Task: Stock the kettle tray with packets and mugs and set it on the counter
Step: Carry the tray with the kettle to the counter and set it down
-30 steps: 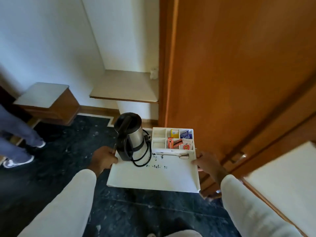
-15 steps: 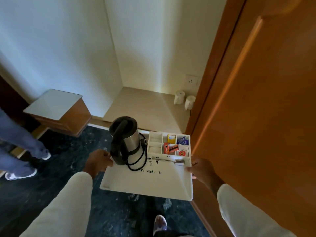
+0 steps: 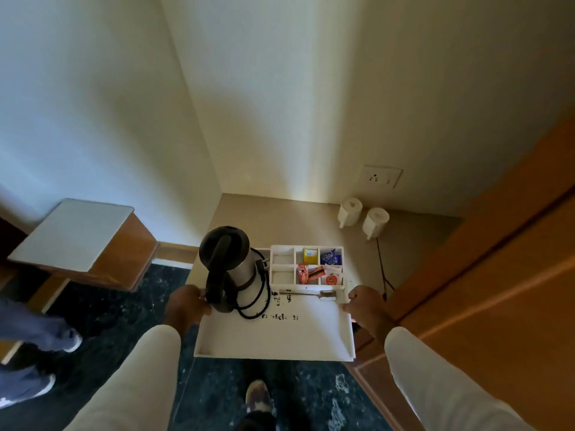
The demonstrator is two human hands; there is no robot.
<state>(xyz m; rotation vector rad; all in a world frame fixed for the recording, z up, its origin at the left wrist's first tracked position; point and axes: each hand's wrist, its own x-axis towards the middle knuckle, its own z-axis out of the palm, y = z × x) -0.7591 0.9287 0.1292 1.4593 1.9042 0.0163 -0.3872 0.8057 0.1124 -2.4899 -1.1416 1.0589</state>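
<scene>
I carry a white kettle tray (image 3: pixel 273 340) level in front of me. My left hand (image 3: pixel 185 309) grips its left edge and my right hand (image 3: pixel 365 307) grips its right edge. A steel kettle (image 3: pixel 228 265) with a black lid, handle and coiled cord stands at the tray's far left. The divided white box at the far right holds packets (image 3: pixel 320 267) in yellow, blue, red and white. Two white mugs (image 3: pixel 362 217) stand upside down on the beige counter (image 3: pixel 280 219), near its back right corner.
A wall socket (image 3: pixel 380 176) sits above the mugs, and a dark cord (image 3: pixel 382 269) runs down the counter's right side. A wooden door (image 3: pixel 497 275) closes the right. A low wooden side table (image 3: pixel 77 241) stands left, with another person's legs (image 3: pixel 28 353) beside it.
I have stepped closer to the alcove and my view has tilted up; the counter and the two mugs came into sight and now lie just beyond the tray. Both hands keep their grip.
</scene>
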